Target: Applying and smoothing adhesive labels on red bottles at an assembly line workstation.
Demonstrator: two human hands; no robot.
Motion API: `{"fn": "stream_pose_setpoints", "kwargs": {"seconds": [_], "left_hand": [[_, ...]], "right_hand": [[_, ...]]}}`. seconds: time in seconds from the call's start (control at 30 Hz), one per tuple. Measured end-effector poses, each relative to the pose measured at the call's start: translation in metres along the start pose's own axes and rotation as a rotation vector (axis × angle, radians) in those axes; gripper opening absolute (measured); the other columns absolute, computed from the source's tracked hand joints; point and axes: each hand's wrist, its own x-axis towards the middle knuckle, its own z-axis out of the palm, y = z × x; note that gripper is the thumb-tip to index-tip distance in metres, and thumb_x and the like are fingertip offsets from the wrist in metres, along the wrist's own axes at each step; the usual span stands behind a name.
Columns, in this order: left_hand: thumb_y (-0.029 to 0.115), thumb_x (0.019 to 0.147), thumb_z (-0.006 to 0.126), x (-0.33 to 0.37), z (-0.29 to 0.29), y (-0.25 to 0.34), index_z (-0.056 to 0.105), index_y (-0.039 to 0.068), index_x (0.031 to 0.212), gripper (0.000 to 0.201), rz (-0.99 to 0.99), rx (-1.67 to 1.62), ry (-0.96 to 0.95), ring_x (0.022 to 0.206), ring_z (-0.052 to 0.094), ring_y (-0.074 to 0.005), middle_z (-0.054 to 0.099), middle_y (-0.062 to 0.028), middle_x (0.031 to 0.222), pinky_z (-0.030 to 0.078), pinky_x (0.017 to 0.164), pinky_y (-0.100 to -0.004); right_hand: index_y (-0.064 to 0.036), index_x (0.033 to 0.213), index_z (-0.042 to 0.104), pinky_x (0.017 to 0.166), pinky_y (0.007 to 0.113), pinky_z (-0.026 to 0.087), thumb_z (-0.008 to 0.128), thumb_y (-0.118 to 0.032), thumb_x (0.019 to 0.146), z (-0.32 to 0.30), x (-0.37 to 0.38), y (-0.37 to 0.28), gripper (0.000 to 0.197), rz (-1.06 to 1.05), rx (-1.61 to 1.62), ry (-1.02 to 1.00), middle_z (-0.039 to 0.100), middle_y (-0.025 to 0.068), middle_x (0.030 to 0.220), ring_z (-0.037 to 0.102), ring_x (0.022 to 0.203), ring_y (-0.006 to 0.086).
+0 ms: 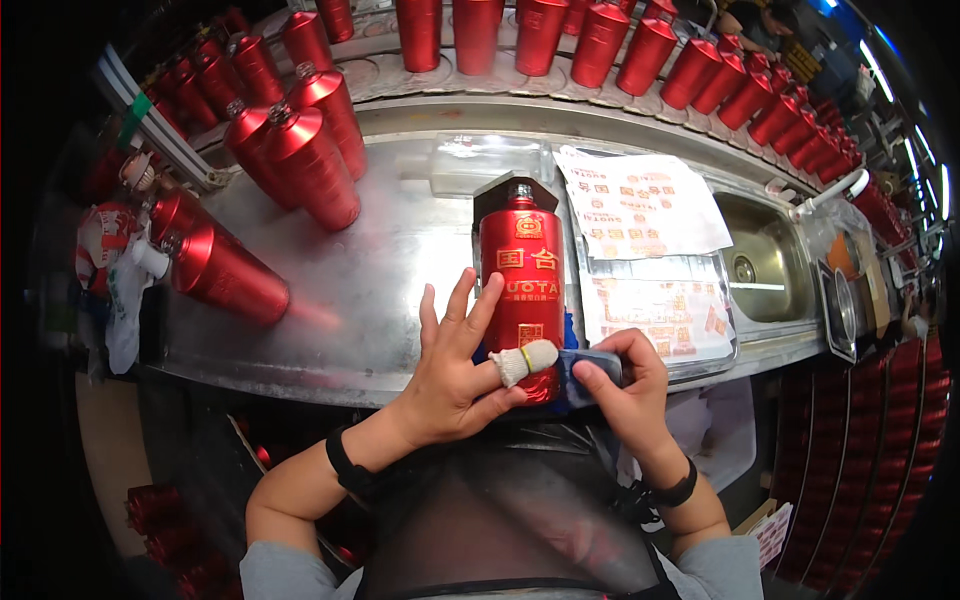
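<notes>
Right grip [632, 388], one: grasping a flat blue-grey piece [570, 360], one, pinched between my thumb and fingers at the lower right flank of the bottle.

Left grip [448, 370], one: released, fingers spread, one of them wearing a white knitted finger cover [525, 362] over the lower front of the bottle.

Red bottle [520, 300], gold-printed, one: directly between my hands, neck pointing away from me, against a dark holder [547, 194], one.

Handling note: I judge it best to keep the piece flat to the flank, press evenly, and brace with the covered finger, so the bottle does not roll and the gold print stays unscuffed.

Counter [390, 265], one, carrying: red bottles at left [315, 165], five; clear box [490, 165], one; printed sheets [650, 205], right of the bottle, at least two.

Sink [760, 255], farther right, one.

Conveyor [385, 88], beyond, one, bearing a row of red bottles [541, 38]: at least ten, overlap preventing an exact count.
</notes>
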Motion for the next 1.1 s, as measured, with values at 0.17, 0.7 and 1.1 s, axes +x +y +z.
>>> {"fn": "stream_pose_setpoints", "kwargs": {"seconds": [0.17, 0.7, 1.1], "left_hand": [[0.034, 0.093, 0.06, 0.009, -0.005, -0.018, 0.063, 0.009, 0.13, 0.045, -0.291, -0.372, 0.321, 0.146, 0.029, -0.0363, 0.037, -0.026, 0.152, 0.016, 0.117, -0.0513], [0.046, 0.09, 0.06, 0.078, -0.012, -0.046, 0.066, 0.016, 0.104, 0.033, -0.553, -1.704, -0.135, 0.082, 0.062, -0.0066, 0.068, 0.0019, 0.095, 0.046, 0.071, -0.0226], [0.023, 0.1, 0.058, -0.193, -0.159, 0.016, 0.06, 0.004, 0.121, 0.028, -0.686, -0.96, 1.095, 0.104, 0.061, -0.0113, 0.066, -0.0038, 0.111, 0.049, 0.094, -0.0297]], "right_hand": [[-0.0019, 0.1, 0.06, 0.071, 0.02, 0.046, 0.069, -0.004, 0.089, -0.02, 0.005, 0.022, 0.014, 0.184, 0.087, 0.257, 0.062, 0.0006, 0.092, 0.056, 0.08, 0.0049], [-0.0028, 0.103, 0.061, 0.068, 0.034, 0.049, 0.081, -0.024, 0.068, 0.038, -0.033, -0.006, 0.045, -0.222, -0.634, 0.089, 0.061, 0.0131, 0.087, 0.063, 0.081, 0.0276], [-0.0039, 0.137, 0.048, 0.059, 0.026, 0.039, 0.081, -0.005, 0.061, 0.081, 0.007, -0.059, 0.083, -0.462, -0.623, -0.64, 0.061, 0.0105, 0.115, 0.047, 0.07, 0.0155]]}}
